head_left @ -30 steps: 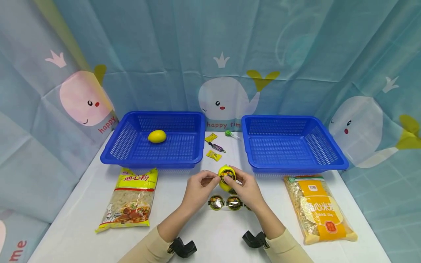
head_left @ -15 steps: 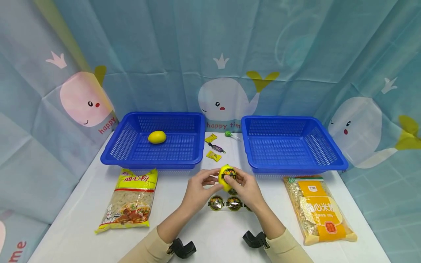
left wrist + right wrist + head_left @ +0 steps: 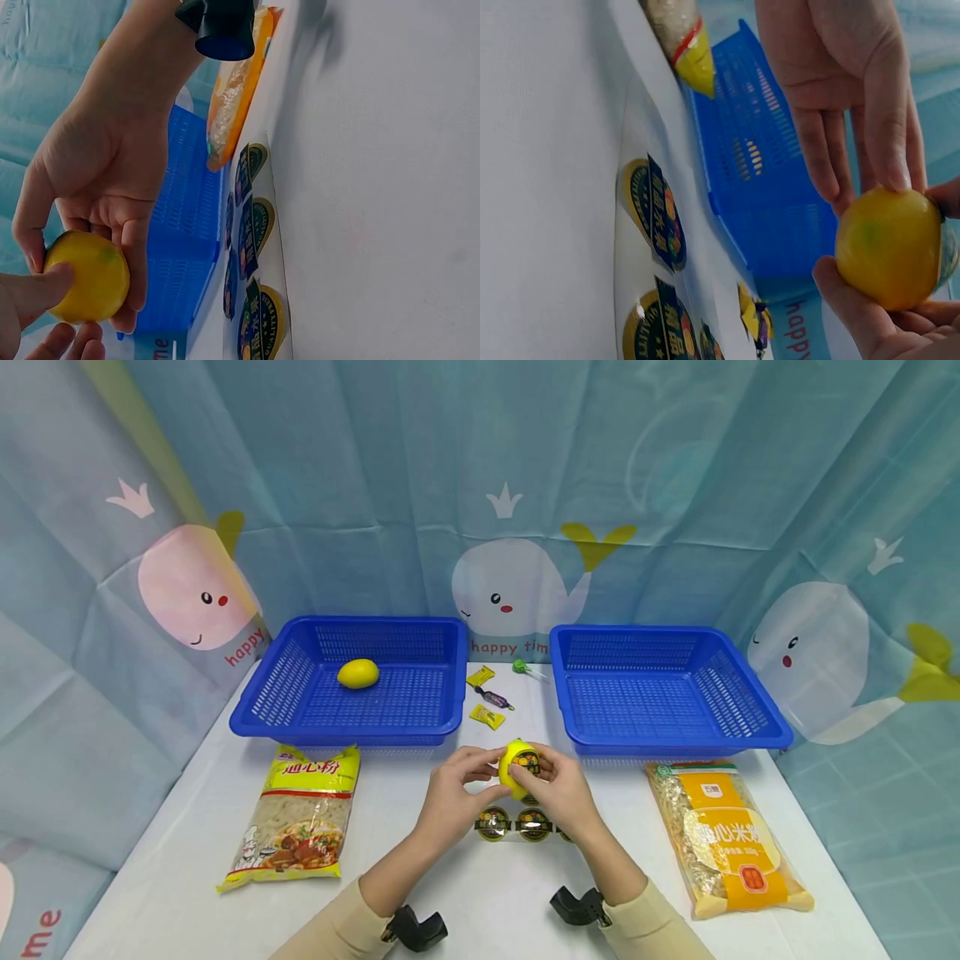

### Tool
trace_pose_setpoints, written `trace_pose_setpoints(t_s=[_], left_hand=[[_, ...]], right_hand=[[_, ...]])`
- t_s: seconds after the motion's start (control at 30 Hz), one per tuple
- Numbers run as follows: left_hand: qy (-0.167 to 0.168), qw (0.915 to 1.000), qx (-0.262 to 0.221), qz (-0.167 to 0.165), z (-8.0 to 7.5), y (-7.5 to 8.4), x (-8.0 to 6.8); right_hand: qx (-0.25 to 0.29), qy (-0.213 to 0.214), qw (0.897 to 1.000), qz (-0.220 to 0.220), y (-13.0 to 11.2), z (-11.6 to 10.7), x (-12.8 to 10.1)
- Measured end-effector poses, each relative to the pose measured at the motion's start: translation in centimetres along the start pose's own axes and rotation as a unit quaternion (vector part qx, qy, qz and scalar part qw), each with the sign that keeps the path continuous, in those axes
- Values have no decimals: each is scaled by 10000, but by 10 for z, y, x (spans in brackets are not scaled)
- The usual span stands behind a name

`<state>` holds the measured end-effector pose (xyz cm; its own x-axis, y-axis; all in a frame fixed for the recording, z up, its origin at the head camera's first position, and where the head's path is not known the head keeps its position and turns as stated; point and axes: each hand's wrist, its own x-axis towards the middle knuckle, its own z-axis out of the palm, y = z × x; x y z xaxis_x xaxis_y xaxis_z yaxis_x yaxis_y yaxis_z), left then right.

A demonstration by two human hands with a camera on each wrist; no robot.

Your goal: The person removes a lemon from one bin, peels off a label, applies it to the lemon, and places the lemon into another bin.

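Between both hands, over the middle of the table, is a lemon [image 3: 510,777] bearing a round dark sticker [image 3: 529,762] on its right side. My left hand [image 3: 448,793] holds the lemon's left side with thumb and forefinger. The right hand [image 3: 566,793] grips it from the other side, thumb pressed at the sticker's edge. In the left wrist view the bare yellow side of the lemon [image 3: 94,289] shows, and the sticker is hidden there. Just below the hands lies a clear sheet of black and gold stickers [image 3: 492,823], partly covered by the right hand.
A blue basket [image 3: 345,731] with another lemon [image 3: 358,673] stands back left; a second blue basket [image 3: 675,743] is back right. Wrapped candies [image 3: 487,717] and a green lollipop [image 3: 521,667] lie between them. Food bags flank the hands, yellow [image 3: 300,814] and orange [image 3: 731,839].
The lemon has turned in the hands, so its sticker now faces further right. My left fingers have shifted from the sticker's left edge to the lemon's bare side.
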<state>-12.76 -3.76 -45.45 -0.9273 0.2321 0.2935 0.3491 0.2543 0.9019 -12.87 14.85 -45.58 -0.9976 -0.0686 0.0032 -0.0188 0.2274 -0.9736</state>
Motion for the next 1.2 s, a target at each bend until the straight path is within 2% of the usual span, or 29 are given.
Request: trace_pose_setpoints(t_s=[0.3,0.53,0.63,0.7,0.87,1.0,1.2], left_hand=[[73,9999,46,58,0,0,1],[17,9999,-85,120,-1,-2,-1],[-83,9997,-226,-8,-3,-5,0],[-166,9990,-380,-152,-5,-8,1],[-354,9936,-975,-442,-12,-11,4],[-328,9905,-1174,-634,-14,-7,6],[22,9884,-1045,-1102,-11,-2,8]], right_hand=[[-212,135,9997,-44,-2,2,1],[-260,180,9994,153,-1,3,2],[-114,-30,9999,-2,-1,1,1],[195,-336,9991,-142,-1,-2,1],[955,-981,9901,-320,1,-9,-1],[1042,-927,9891,-464,2,-11,-2],[1253,-747,9887,-352,-1,-8,-3]])
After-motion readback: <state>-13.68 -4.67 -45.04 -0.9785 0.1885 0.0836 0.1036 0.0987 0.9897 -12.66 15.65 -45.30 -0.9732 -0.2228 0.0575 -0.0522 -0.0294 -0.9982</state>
